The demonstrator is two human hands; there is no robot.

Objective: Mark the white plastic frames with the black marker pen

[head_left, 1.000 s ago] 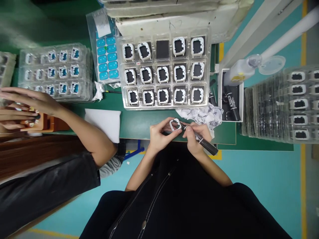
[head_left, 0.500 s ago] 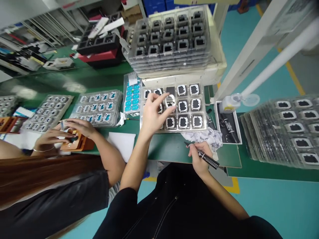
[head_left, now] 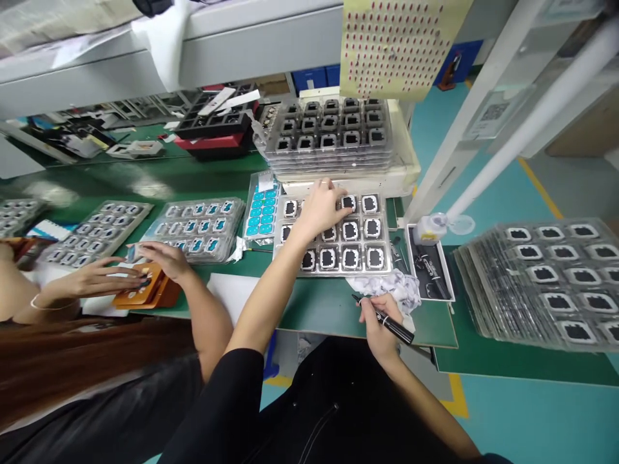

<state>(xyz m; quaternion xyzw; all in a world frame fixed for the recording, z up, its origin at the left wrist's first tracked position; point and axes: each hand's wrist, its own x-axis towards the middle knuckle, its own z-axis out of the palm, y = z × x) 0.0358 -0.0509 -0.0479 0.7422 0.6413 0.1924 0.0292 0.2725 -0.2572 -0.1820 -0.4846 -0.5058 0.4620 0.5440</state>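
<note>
My left hand (head_left: 323, 209) reaches over the back row of a clear plastic tray (head_left: 333, 271). Its thumb and fingertips are at the left edges of a small square part with a white frame and black centre (head_left: 349, 203); the hand hides the pocket under it. Similar parts, such as this white-framed part (head_left: 351, 258), sit in the other visible pockets. Low over the bench front, my right hand (head_left: 381, 325) is closed around a black marker pen (head_left: 397, 330), its dark tip pointing left. A crumpled white cloth (head_left: 394, 287) lies just beyond that hand.
Behind the tray stands a stack of filled trays (head_left: 329, 151). To the right are an open box with pens (head_left: 432, 277) and a taller tray stack (head_left: 488, 290). Left, a co-worker's hands (head_left: 109, 280) work at an orange fixture (head_left: 145, 293). A teal-part tray (head_left: 261, 212) lies nearby.
My left hand has carried a white-framed part from above the tray's middle down to its back row. The right hand still holds the marker. The camera has tilted up.
</note>
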